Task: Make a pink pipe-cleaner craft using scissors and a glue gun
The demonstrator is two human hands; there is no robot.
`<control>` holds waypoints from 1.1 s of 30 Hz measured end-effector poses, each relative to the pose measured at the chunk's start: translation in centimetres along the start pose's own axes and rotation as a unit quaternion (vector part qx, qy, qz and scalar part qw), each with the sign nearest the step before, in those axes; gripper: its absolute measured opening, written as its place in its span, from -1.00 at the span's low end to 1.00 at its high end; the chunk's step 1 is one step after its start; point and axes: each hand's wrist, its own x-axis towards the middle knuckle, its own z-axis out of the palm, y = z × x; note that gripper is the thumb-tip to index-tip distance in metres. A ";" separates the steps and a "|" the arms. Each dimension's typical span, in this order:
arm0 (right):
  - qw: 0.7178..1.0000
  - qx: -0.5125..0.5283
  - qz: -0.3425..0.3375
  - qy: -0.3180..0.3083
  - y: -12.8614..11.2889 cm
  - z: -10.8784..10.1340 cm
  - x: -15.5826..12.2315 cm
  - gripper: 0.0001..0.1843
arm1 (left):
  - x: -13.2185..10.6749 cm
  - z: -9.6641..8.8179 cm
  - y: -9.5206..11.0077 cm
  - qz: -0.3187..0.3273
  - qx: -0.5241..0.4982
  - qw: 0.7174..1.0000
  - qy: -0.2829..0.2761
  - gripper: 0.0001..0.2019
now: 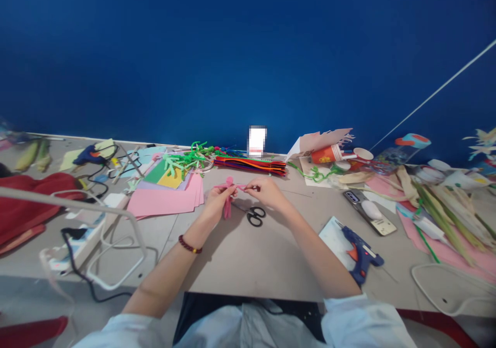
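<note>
Over the middle of the table, my left hand [214,203] pinches a small pink pipe-cleaner piece [227,212] with a rounded top and strands hanging down. My right hand [269,193] is closed at the fingertips on the end of a pink strand that stretches sideways from that piece. Part of the piece is hidden behind my left fingers. Just below my hands, black-handled scissors [256,217] lie on the table, their blades pointing toward my left hand.
Behind my hands lies a bundle of coloured pipe cleaners [251,165]. Pink paper [163,201] and green pipe-cleaner shapes [186,159] are to the left, near a power strip [89,234]. A blue glue gun [360,255], a phone [370,214] and corn husks [445,214] lie right.
</note>
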 end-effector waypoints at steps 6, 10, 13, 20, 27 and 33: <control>0.996 0.073 0.038 -0.021 1.2 0.4 0.2 -0.83 | -0.2 0.0 -0.1 -0.053 -0.012 0.996 -0.076 -0.76; 1.000 -0.004 0.019 0.000 1.5 -0.2 0.3 -0.83 | -0.4 0.1 -0.1 -0.025 0.069 0.993 -0.089 -0.76; 0.995 -0.097 0.004 0.033 0.5 -0.7 0.1 -0.85 | -0.7 0.2 0.1 0.009 0.146 0.985 -0.092 -0.78; 0.990 -0.126 -0.038 0.056 -2.0 -0.3 -0.4 -0.85 | -0.5 0.2 -0.3 0.034 0.181 0.982 -0.033 -0.77; 0.993 -0.093 -0.068 0.037 -1.8 0.6 -0.5 -0.82 | 0.4 -0.2 -0.2 -0.029 0.010 0.999 0.009 -0.80; 0.992 -0.117 -0.035 0.028 -0.9 0.6 -0.2 -0.83 | 0.2 0.2 0.5 -0.112 -0.120 0.986 -0.013 -0.88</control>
